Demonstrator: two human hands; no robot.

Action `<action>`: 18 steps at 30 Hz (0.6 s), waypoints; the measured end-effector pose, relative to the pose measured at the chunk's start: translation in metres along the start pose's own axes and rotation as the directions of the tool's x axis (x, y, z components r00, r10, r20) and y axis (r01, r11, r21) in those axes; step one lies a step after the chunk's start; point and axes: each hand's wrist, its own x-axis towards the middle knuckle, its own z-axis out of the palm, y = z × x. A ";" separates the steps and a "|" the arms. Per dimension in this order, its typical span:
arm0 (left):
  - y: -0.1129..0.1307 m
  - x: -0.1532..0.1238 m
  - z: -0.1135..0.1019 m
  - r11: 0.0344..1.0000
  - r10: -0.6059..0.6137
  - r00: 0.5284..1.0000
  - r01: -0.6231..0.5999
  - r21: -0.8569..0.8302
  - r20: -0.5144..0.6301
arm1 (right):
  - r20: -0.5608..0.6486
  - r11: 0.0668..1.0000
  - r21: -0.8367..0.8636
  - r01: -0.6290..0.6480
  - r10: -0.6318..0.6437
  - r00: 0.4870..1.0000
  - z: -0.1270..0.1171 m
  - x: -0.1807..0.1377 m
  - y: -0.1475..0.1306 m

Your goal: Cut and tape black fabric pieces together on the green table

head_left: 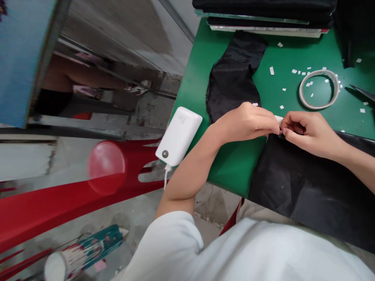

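Observation:
A large piece of black fabric (293, 179) lies over the front of the green table and hangs past its edge. At its upper edge my left hand (253, 124) and my right hand (312, 130) meet, fingertips nearly touching. Both are closed in a pinch on the fabric's edge, my right thumb pressing over a dark fold. A small white piece (279, 119) shows just behind the fingertips; whether it is held cannot be made out. Behind my left wrist lies another black fabric piece (234, 74) with a frayed left edge.
On the green table (228, 168) lie a roll of white tape (302, 95), scattered white bits and scissors (363, 93). Folded black fabric (263, 4) is stacked at the back. A white power bank (178, 136) with a cable sits at the left edge, near a red plastic chair (58, 199).

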 end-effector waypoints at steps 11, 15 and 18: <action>0.000 0.001 0.001 0.999 0.036 0.998 -0.036 -0.012 -0.059 | -0.217 0.986 0.105 -0.127 0.148 0.965 0.003 0.002 0.006; 0.000 0.000 0.002 1.000 -0.007 1.000 0.006 -0.021 -0.030 | -0.321 0.981 0.158 -0.112 0.158 0.934 0.006 0.004 0.013; -0.001 0.000 0.003 0.998 -0.039 0.999 0.040 -0.039 0.002 | -0.335 0.980 0.172 -0.101 0.154 0.930 0.007 0.004 0.017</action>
